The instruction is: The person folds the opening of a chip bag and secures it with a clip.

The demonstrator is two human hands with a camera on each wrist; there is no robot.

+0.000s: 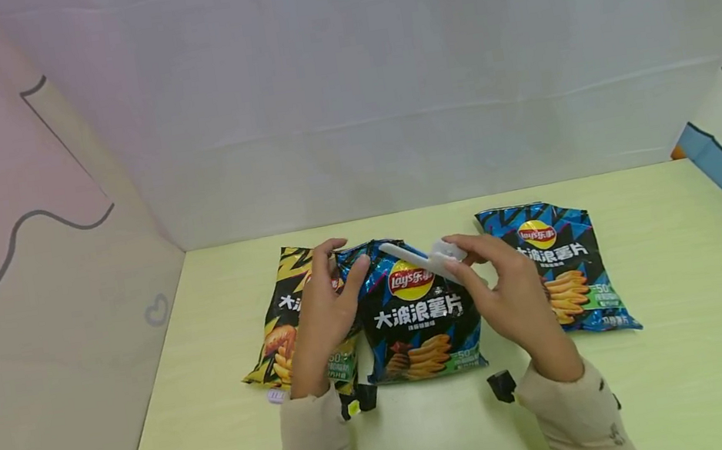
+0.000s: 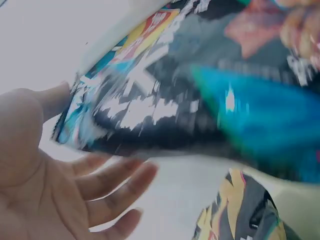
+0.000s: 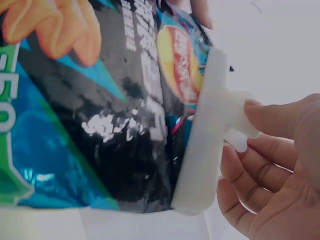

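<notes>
Three chip bags lie side by side on the pale green table (image 1: 685,332). The middle one, a black and blue bag (image 1: 417,318), is raised at its top. My left hand (image 1: 342,263) pinches that bag's top left corner, thumb on the front and fingers behind. The left wrist view is blurred; there my left hand (image 2: 90,170) lies beside the black bag (image 2: 165,100). My right hand (image 1: 460,257) pinches the handles of a white sealing clip (image 1: 418,257) at the bag's top edge. Close up, the clip (image 3: 205,140) lies against the black bag (image 3: 100,110), with my right hand (image 3: 240,130) on its tabs.
A yellow and black bag (image 1: 282,330) lies left of the middle one, partly under my left hand; a blue bag (image 1: 566,264) lies to the right. White cloth (image 1: 384,97) closes off the back, and printed cloth walls stand at both sides. Bare table shows in front and to the right.
</notes>
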